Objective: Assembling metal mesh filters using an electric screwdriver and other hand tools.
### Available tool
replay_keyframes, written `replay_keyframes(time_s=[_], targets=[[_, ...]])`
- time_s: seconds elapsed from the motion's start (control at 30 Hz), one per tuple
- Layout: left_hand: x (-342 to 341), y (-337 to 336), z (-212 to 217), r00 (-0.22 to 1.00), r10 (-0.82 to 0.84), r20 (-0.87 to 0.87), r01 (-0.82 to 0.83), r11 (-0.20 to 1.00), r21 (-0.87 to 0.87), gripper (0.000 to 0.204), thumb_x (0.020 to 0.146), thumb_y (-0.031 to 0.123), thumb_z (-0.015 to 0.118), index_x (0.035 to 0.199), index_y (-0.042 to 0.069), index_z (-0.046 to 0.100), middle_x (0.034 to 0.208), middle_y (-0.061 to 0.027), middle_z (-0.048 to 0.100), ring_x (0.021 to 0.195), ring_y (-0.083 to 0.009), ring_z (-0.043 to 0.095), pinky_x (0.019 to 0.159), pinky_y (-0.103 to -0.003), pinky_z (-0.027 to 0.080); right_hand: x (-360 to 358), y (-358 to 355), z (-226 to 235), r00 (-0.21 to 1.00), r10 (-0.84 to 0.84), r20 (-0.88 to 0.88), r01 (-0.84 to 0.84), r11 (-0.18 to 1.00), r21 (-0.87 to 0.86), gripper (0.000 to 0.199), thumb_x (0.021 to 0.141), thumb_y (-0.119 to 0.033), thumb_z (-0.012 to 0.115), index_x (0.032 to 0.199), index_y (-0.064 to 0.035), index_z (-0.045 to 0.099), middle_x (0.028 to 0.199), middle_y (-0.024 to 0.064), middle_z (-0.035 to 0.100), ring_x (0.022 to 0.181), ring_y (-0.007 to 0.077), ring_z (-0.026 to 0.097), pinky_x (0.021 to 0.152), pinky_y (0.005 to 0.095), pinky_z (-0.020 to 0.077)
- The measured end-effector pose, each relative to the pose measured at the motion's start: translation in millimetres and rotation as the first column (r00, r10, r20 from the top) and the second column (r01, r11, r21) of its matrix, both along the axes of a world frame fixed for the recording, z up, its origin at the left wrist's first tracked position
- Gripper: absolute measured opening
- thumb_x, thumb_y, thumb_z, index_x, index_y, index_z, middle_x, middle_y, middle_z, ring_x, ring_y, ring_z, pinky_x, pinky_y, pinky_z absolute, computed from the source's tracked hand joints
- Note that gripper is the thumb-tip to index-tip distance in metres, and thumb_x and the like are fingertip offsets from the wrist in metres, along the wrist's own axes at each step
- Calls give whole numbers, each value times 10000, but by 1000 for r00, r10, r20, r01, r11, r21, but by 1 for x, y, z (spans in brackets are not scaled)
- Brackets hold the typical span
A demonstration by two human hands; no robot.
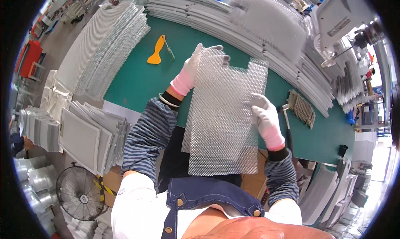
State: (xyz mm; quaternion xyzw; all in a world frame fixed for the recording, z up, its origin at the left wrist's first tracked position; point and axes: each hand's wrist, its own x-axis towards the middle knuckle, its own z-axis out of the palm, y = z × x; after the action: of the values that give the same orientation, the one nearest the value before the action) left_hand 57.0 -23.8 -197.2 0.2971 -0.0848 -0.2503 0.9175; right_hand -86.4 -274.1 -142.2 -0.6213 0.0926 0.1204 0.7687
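Two overlapping silvery expanded-metal mesh sheets (225, 114), with a notch cut in the top edge, hang tilted over the table's near edge. My left hand (193, 70), in a white glove with a pink cuff, grips the upper left edge; its fingers reach behind the mesh. Lower down, my right hand (266, 120), gloved alike, is closed on the right edge with fingers over the front. Beyond my left hand lies a yellow scraper (156, 51) beside a thin small tool (169, 49).
Tall stacks of mesh sheets (104, 47) stand at the left, with more stacks (266, 26) along the back of the green table (131, 68). A grey comb-like piece (301, 109) and a dark-handled tool (288, 126) lie at right. A black fan (80, 193) stands lower left.
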Motion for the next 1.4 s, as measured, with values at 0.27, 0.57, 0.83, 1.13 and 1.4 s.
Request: replay_keyframes(time_s=[0.27, 0.57, 0.83, 1.13, 1.4], targets=[[-5, 1, 7, 989, -69, 132, 74, 997, -32, 603, 1049, 470, 303, 1389, -15, 417, 1219, -183, 621, 1066, -270, 632, 957, -388, 519, -7, 8, -24, 994, -109, -23, 111, 991, 79, 422, 882, 49, 529, 1301, 45, 479, 1075, 140, 639, 848, 181, 678, 636, 279, 602], [-22, -27, 33, 938, 4, 348, -169, 878, 447, 402, 1036, 179, 361, 1400, 21, 431, 1316, -163, 554, 1151, -251, 561, 1027, -395, 460, -18, -5, -39, 994, -105, -27, 101, 989, -108, 447, 898, -3, 566, 1331, 46, 469, 1104, 183, 659, 942, 227, 682, 809, 338, 571], [-12, -13, 1, 991, 52, 121, -87, 949, 304, 430, 1074, 296, 290, 1378, 42, 457, 1218, -135, 553, 1059, -233, 527, 1008, -391, 423, -206, -245, 50, 743, -386, 547, 545, -125, -829, 273, 871, -120, 614, 1131, -49, 656, 950, 133, 712, 823, 230, 698, 737, 321, 561], [-12, -14, 4, 993, 89, 82, -113, 920, 375, 454, 1085, 323, 249, 1372, 60, 483, 1226, -106, 566, 1092, -224, 521, 1022, -366, 405, -421, -423, 57, 532, -846, 34, -36, -63, -997, 869, 681, -405, 845, 1350, 31, 506, 1345, 241, 553, 1247, 345, 539, 1064, 384, 408], [-10, -16, 1, 978, 57, 200, -129, 920, 369, 419, 1082, 293, 271, 1318, 49, 517, 1184, -123, 579, 1052, -222, 531, 1017, -376, 413, -466, -420, 146, 478, -497, 725, -178, -862, -474, 295, 938, -177, 428, 1094, -122, 673, 890, 221, 695, 827, 406, 679, 702, 535, 529]])
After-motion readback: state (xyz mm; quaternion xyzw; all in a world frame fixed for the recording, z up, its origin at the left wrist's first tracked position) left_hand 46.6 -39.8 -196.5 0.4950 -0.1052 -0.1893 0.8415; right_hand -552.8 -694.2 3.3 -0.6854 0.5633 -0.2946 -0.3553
